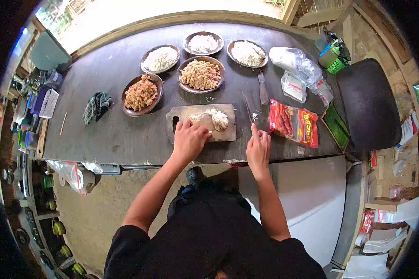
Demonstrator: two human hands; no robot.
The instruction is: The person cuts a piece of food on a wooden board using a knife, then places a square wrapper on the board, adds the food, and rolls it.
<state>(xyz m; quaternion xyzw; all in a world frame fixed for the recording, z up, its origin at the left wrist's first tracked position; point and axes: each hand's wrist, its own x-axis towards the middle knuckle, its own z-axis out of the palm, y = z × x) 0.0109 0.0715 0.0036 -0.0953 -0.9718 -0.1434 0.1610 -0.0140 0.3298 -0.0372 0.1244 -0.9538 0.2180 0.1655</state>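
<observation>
On the wooden cutting board, my left hand rests with its fingers bent and drawn together. A small pale piece of food shows at its fingertips; most of what it grips is hidden. Just beyond the fingers lies a heap of whitish, shredded food, perhaps mushroom. My right hand is closed round the handle of a knife. The blade points away from me, right of the board, with the index finger stretched along it. Little white scraps lie beside the blade.
Behind the board stand brown plates, some with white floury food, others with golden-brown crumbly food. Another knife, a red packet and plastic bags lie right. A checked cloth lies left. A black chair adjoins the table.
</observation>
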